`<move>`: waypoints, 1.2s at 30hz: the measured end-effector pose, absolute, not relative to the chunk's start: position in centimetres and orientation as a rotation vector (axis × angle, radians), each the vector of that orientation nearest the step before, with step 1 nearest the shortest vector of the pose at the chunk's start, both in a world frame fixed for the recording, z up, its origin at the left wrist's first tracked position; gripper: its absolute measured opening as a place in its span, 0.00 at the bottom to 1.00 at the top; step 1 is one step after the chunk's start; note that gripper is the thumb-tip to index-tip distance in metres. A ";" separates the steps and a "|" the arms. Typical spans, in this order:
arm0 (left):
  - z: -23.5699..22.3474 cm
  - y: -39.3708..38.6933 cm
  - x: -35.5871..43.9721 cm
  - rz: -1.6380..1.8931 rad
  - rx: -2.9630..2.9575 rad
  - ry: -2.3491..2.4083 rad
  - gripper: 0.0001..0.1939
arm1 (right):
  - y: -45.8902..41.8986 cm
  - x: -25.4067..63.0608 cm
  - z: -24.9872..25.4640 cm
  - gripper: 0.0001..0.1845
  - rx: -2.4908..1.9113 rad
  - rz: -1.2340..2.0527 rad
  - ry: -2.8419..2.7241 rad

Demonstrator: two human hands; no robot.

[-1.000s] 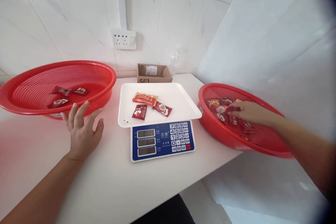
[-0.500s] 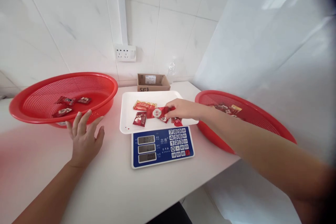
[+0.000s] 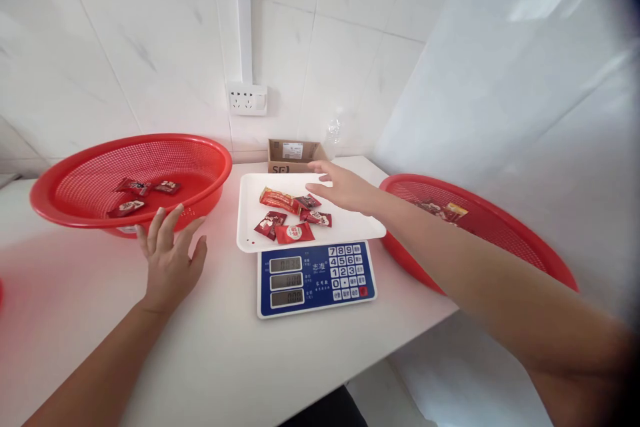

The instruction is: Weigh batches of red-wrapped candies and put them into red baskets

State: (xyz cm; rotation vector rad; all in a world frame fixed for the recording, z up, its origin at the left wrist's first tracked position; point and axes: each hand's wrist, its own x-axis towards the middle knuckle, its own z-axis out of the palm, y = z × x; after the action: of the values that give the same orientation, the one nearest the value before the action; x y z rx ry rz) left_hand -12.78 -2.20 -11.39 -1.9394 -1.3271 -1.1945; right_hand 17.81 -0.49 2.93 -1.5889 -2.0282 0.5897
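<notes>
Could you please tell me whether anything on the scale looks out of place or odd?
Two small red specks stand out against the white tray, near its front left corner and apart from the packets; I cannot tell whether they are stains or crumbs. Nothing else there looks odd.

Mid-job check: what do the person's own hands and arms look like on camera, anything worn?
The bare human left hand and bare human right hand wear no gloves. No sleeve, watch or bracelet shows along either arm within the picture, and I see no rings, cables or markings. A plain black patch at the bottom edge may be clothing.
</notes>
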 end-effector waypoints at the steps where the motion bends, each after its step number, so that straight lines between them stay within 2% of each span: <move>1: -11.4 -2.2 -12.8 -1.199 -1.936 -1.338 0.18 | -1.1 17.8 3.0 0.27 -1.547 0.536 -2.020; 6: -11.1 -2.4 -12.8 -1.191 -1.956 -1.411 0.19 | -6.1 19.1 3.0 0.20 -1.398 0.240 -1.774; 12: -11.0 -2.6 -12.4 -1.190 -1.974 -1.500 0.20 | -11.4 23.3 0.3 0.18 -1.600 -0.167 -1.276; 20: -11.3 -2.6 -12.6 -1.175 -1.998 -1.529 0.19 | -13.6 26.8 -3.9 0.18 -1.935 -0.183 -1.197; 36: -11.5 -2.5 -12.7 -1.188 -1.984 -1.499 0.21 | -12.9 27.0 -4.8 0.18 -2.012 -0.200 -1.361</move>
State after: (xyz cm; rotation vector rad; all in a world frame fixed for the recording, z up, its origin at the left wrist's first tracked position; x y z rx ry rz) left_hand -12.68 -2.45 -11.53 -1.9841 -1.4992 -1.1883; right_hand 27.01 -12.91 -4.80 -2.0115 -1.3610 -0.1998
